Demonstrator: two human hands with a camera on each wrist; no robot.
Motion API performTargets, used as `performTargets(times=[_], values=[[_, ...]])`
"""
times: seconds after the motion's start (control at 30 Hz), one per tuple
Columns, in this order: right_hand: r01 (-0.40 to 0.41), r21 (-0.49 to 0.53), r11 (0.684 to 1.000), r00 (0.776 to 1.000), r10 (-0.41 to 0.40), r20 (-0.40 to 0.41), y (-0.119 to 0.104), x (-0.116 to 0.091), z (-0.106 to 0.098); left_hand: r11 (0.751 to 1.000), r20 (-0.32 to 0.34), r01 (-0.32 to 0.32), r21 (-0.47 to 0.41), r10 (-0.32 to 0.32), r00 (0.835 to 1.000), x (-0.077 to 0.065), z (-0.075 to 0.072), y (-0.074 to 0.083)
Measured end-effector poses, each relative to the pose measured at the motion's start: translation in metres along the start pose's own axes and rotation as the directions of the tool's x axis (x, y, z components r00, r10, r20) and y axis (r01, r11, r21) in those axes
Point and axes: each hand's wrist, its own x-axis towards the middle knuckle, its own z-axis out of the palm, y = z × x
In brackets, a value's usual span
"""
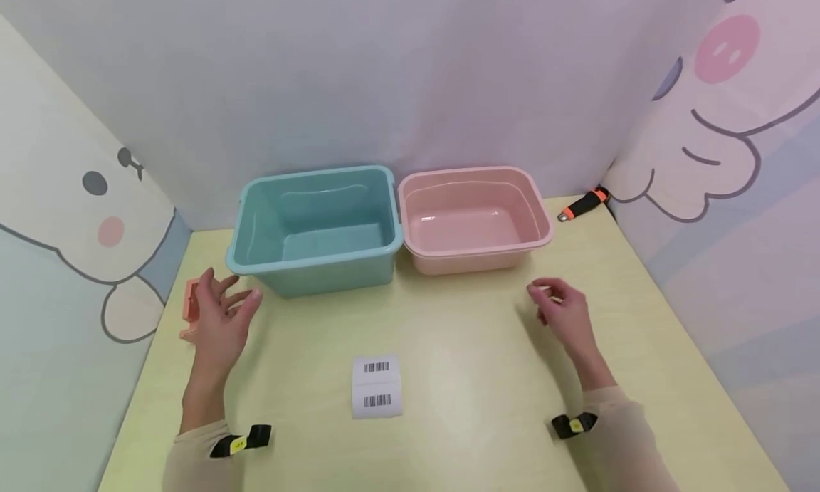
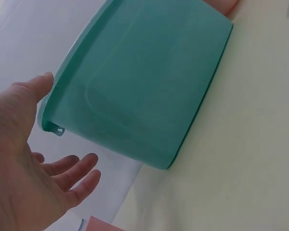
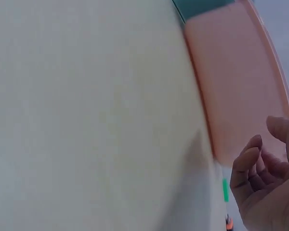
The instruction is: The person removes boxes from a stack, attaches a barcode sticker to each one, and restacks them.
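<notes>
My left hand [image 1: 221, 321] is raised near the front left corner of the teal basin [image 1: 333, 275], fingers spread and nothing held. In the left wrist view its thumb overlaps the rim of that basin. Partly hidden behind this hand is an orange plastic object [image 1: 191, 303] on the table. My right hand [image 1: 564, 314] hovers in front of the pink basin's [image 1: 468, 262] right side, its fingers loosely curled around nothing. A white sheet with two barcodes [image 1: 376, 384] lies flat on the table between the forearms.
The two basins stand side by side against the back wall, both without contents. A black and orange utility knife [image 1: 584, 204] lies in the table's back right corner. Walls with cartoon animals close in the table [image 1: 461, 435] on the left, back and right.
</notes>
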Motion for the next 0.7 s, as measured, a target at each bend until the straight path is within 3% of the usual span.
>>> performTargets(times=[0.17,0.3,0.4,0.53,0.7], values=[[-0.043,-0.06,0.997,0.99,0.051,0.129,-0.004,-0.039,0.046,0.999,0.06,0.04,0.017,-0.041,0.997,-0.028,0.02,-0.011],[-0.032,-0.137,0.99,0.973,0.062,0.221,-0.011,-0.065,0.082,0.991,0.166,0.076,0.11,-0.094,0.982,-0.051,0.044,-0.016],[0.007,-0.187,0.982,0.967,0.041,0.251,-0.017,-0.081,0.106,0.982,0.217,0.069,0.175,-0.107,0.97,-0.067,0.064,-0.016],[0.068,-0.224,0.972,0.958,-0.001,0.286,-0.025,-0.096,0.134,0.975,0.239,0.074,0.21,-0.125,0.963,-0.087,0.083,-0.016],[0.126,-0.239,0.963,0.941,-0.039,0.336,-0.033,-0.108,0.162,0.976,0.244,0.123,0.18,-0.165,0.956,-0.104,0.096,-0.016]])
